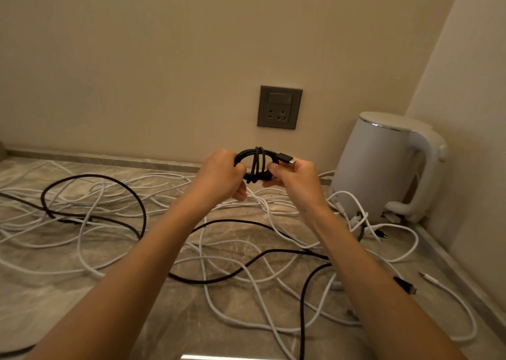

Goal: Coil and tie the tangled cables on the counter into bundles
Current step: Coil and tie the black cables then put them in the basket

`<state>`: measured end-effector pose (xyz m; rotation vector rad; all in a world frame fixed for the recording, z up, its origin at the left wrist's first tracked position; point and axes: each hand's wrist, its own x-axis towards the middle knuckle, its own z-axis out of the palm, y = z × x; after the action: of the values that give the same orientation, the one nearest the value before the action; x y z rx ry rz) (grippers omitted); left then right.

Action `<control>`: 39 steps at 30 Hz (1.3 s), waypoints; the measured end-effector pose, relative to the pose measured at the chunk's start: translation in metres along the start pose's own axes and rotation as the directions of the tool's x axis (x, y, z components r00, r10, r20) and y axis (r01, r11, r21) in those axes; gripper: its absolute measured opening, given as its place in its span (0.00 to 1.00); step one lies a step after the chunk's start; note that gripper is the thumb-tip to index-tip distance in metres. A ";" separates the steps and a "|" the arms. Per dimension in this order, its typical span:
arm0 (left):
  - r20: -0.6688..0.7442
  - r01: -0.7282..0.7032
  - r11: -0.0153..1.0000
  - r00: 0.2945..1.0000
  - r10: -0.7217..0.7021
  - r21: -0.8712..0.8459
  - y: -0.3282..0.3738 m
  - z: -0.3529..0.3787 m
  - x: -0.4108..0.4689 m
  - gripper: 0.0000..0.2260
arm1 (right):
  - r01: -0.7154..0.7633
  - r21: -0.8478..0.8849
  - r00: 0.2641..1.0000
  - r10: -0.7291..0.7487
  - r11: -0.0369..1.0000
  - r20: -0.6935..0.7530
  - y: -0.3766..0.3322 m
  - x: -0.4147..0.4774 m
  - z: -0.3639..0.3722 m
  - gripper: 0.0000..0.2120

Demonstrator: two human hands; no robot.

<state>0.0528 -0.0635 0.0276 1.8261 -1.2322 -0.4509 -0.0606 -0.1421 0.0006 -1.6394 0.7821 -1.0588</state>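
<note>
Marble tabletop [54, 299] is strewn nearly edge to edge with loose white cables [417, 240] and a few long black cables [202, 281], crossing one another and none tied, so most of the job seems left. Above it, near the wall, one small black coil [258, 165] is held between the left hand [221, 173] and right hand [295, 179], a wrap crossing its middle. Both hands' fingers [273, 166] are clamped on it, the right pinching beside its free connector [286, 159]; this bundle looks nearly tied.

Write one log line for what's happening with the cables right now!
left grip: holds black cable coil | right grip: pinches coil's wrap | counter: tangled cables not yet bundled
</note>
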 end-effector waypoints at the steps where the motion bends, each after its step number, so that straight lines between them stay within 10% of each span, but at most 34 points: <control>1: 0.003 0.000 1.000 1.000 0.000 0.028 0.001 0.002 -0.001 0.09 | 0.020 -0.042 0.999 -0.021 0.999 -0.025 0.002 0.000 0.001 0.06; 22: -0.025 0.028 0.984 0.999 -0.023 0.177 -0.004 0.008 -0.002 0.12 | 0.194 -0.513 0.974 -0.226 0.836 0.000 0.005 -0.006 0.007 0.15; 28: 0.009 0.043 0.997 0.999 -0.044 0.068 -0.007 0.003 0.002 0.13 | 0.129 -0.331 0.990 -0.142 0.935 -0.016 0.002 -0.005 0.002 0.10; 34: -0.279 -0.167 0.921 0.921 0.273 0.351 -0.009 -0.001 0.001 0.13 | -0.055 0.031 0.996 0.057 0.998 -0.064 0.001 -0.003 -0.002 0.07; 39: -0.221 -0.257 0.893 0.909 0.354 0.369 -0.008 0.005 0.000 0.13 | -0.025 0.029 0.999 0.026 0.999 -0.033 -0.001 -0.005 0.003 0.06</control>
<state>0.0541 -0.0648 0.0189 1.8414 -1.4243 0.2090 -0.0603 -0.1365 0.0001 -1.5876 0.8043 -1.0772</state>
